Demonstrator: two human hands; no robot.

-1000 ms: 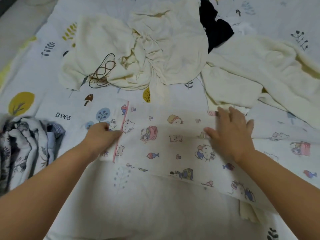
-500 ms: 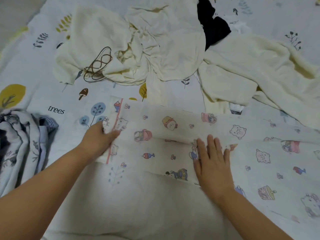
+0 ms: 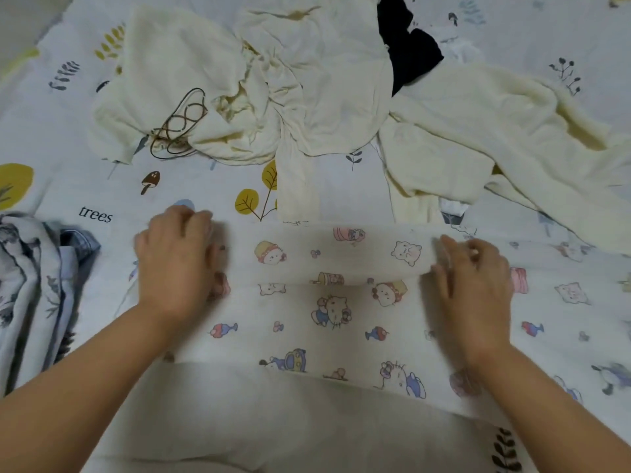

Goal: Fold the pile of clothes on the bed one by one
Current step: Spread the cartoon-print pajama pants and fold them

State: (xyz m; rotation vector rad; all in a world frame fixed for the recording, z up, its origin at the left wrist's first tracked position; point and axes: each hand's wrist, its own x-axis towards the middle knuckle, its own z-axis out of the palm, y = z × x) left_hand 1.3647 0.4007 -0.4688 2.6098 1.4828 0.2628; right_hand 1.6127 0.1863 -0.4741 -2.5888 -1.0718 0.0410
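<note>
The bed (image 3: 341, 186), under a pale sheet printed with trees and leaves, fills the view; bare sheet lies between the cream clothes pile (image 3: 273, 80) at the far side and the cartoon-print cloth (image 3: 327, 312) spread near the person. A black garment (image 3: 406, 49) sits touching the pile, a blue patterned garment (image 3: 30, 291) at the left edge. The left hand (image 3: 174, 264) pinches the cloth's far edge with curled fingers; the right hand (image 3: 474, 281) grips it likewise, a fold raised between them.
</note>
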